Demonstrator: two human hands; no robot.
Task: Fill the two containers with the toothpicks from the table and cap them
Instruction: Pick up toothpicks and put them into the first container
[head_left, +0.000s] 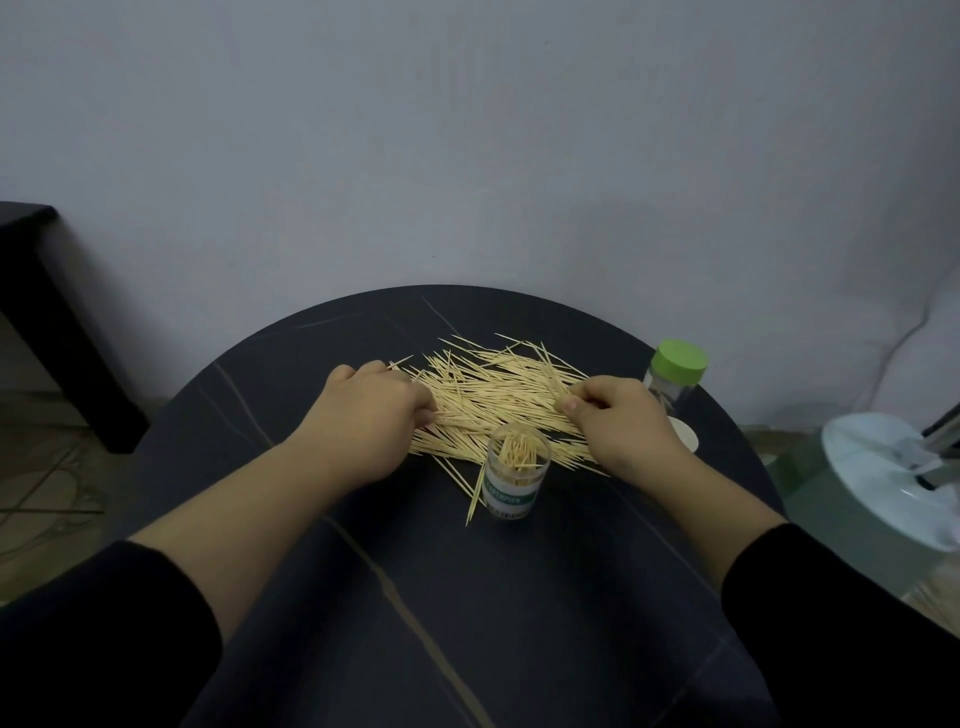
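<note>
Head view: left hand (371, 415) and right hand (618, 421) each pinch toothpicks (493, 389) off the table (415, 597). Risk: a wrist could tip the open container (511, 478), spilling it.

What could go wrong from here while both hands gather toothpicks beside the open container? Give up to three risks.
1. The open container, part full, stands between the left hand and right hand; a wrist could tip it and spill it.
2. The green-capped container stands near the table edge, just beyond the right hand; a nudge might send it off.
3. Sweeping the toothpicks may scatter loose ones.
</note>
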